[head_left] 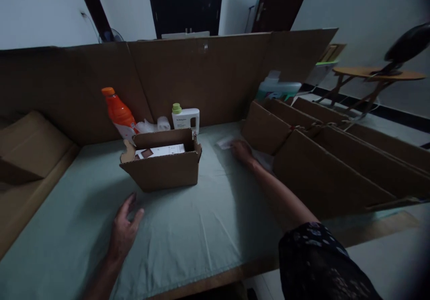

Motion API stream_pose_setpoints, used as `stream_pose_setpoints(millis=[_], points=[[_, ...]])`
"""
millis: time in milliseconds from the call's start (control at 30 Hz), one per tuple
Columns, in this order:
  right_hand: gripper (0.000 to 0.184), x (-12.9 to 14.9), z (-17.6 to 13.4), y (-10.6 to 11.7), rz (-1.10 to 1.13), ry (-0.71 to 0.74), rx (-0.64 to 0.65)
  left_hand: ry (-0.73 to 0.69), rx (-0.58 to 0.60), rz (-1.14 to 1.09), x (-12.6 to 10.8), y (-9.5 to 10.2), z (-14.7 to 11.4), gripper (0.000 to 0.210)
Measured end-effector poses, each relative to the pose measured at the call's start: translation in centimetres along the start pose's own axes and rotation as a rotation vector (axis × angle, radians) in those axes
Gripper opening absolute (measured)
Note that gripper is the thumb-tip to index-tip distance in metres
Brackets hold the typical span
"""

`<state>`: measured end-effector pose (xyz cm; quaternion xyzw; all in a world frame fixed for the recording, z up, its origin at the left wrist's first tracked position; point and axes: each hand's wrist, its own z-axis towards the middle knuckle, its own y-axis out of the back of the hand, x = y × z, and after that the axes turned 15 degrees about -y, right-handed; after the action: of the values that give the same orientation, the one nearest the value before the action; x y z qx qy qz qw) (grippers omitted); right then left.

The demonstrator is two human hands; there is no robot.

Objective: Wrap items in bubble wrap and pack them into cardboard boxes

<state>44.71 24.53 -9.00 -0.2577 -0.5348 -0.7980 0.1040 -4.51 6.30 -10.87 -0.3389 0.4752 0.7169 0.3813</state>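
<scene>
My left hand (pixel 125 226) hovers over the cloth in front of a small open cardboard box (pixel 168 171). Its fingers are apart and nothing is in them. Inside that box stands a white carton (pixel 166 151) with a brown patch. My right hand (pixel 242 152) reaches to the far right, beside the cardboard dividers, its fingers closed on a piece of whitish see-through plastic wrap (pixel 225 143). More of this plastic shows under and behind the wrist. The fingertips are dim and partly hidden.
An orange bottle (pixel 119 112), a rolled plastic bundle (pixel 163 123) and a white jug with a green cap (pixel 185 119) stand at the back. A divided cardboard box (pixel 322 170) fills the right, with a teal bottle (pixel 278 88) behind it. A cardboard wall (pixel 208 80) bounds the back.
</scene>
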Motion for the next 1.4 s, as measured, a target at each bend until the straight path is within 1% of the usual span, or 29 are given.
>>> stream_pose_setpoints(millis=[67, 133, 200, 267, 333, 400, 433, 500, 533, 567, 600, 667, 733, 767, 800, 833, 900, 933, 1000, 1067, 1100, 1167, 1233, 1300, 1400], points=[[0.03, 0.6, -0.2, 0.4, -0.009, -0.039, 0.005, -0.018, -0.003, 0.038, -0.5, 1.1, -1.7, 0.06], [0.022, 1.3, -0.6, 1.4, -0.008, -0.071, -0.016, -0.031, -0.024, 0.034, -1.2, 1.9, -3.4, 0.055], [0.021, 2.3, -1.7, 2.9, 0.001, -0.084, -0.061, -0.013, -0.039, 0.001, -2.1, 2.1, -4.7, 0.054], [0.027, 3.8, -3.8, 5.0, 0.026, -0.043, -0.111, 0.041, -0.014, -0.062, -3.2, 1.9, -5.6, 0.056], [0.028, 5.8, -6.7, 7.6, 0.074, 0.093, -0.176, 0.093, 0.057, -0.151, -4.5, 1.3, -6.2, 0.058], [0.028, 8.4, -10.0, 10.3, 0.131, 0.286, -0.24, 0.124, 0.137, -0.248, -5.8, 0.6, -6.5, 0.059], [0.028, 9.9, -11.8, 11.5, 0.155, 0.374, -0.253, 0.131, 0.167, -0.295, -6.3, 0.2, -6.7, 0.059], [0.028, 13.0, -15.2, 12.8, 0.213, 0.521, -0.213, 0.117, 0.218, -0.377, -7.0, -0.3, -6.9, 0.056], [0.028, 14.5, -16.9, 12.9, 0.252, 0.596, -0.165, 0.085, 0.238, -0.411, -7.1, -0.5, -7.1, 0.054], [0.028, 15.9, -18.5, 12.6, 0.29, 0.672, -0.101, 0.033, 0.25, -0.437, -7.1, -0.5, -7.3, 0.054], [0.027, 17.0, -20.2, 11.8, 0.318, 0.756, -0.021, -0.037, 0.253, -0.45, -7.0, -0.4, -7.6, 0.056], [0.022, 18.7, -23.5, 9.2, 0.326, 0.93, 0.177, -0.178, 0.269, -0.423, -6.5, 0.1, -8.1, 0.069], [0.018, 19.5, -26.7, 6.3, 0.285, 1.084, 0.384, -0.29, 0.337, -0.332, -5.8, 0.9, -8.7, 0.082], [0.018, 19.6, -28.2, 5.0, 0.263, 1.141, 0.468, -0.342, 0.392, -0.278, -5.5, 1.3, -8.9, 0.084], [0.019, 19.5, -29.5, 3.9, 0.25, 1.174, 0.526, -0.394, 0.453, -0.225, -5.3, 1.7, -9.1, 0.082], [0.02, 19.2, -30.7, 3.2, 0.249, 1.18, 0.551, -0.448, 0.513, -0.178, -5.1, 2.0, -9.4, 0.077], [0.022, 18.2, -32.3, 2.8, 0.266, 1.123, 0.524, -0.537, 0.612, -0.093, -5.0, 2.4, -9.8, 0.06], [0.023, 17.5, -32.7, 3.0, 0.277, 1.058, 0.481, -0.558, 0.652, -0.057, -5.1, 2.5, -10.0, 0.051], [0.024, 15.7, -32.7, 4.1, 0.274, 0.864, 0.351, -0.572, 0.698, -0.02, -5.5, 2.6, -10.2, 0.037], [0.03, 13.7, -32.0, 5.5, 0.205, 0.617, 0.232, -0.553, 0.696, -0.039, -6.0, 2.7, -10.4, 0.029], [0.034, 12.7, -31.4, 6.0, 0.153, 0.502, 0.194, -0.536, 0.682, -0.063, -6.3, 2.8, -10.4, 0.027], [0.039, 11.0, -30.1, 6.6, 0.021, 0.344, 0.177, -0.496, 0.654, -0.12, -6.7, 3.1, -10.5, 0.026], [0.04, 9.8, -29.0, 6.5, -0.114, 0.265, 0.193, -0.471, 0.636, -0.179, -7.0, 3.5, -10.6, 0.026], [0.04, 9.2, -28.3, 5.7, -0.224, 0.219, 0.208, -0.452, 0.63, -0.25, -7.2, 4.1, -10.9, 0.026], [0.034, 9.6, -27.5, 4.2, -0.281, 0.224, 0.246, -0.416, 0.646, -0.367, -7.2, 5.4, -11.7, 0.024]])
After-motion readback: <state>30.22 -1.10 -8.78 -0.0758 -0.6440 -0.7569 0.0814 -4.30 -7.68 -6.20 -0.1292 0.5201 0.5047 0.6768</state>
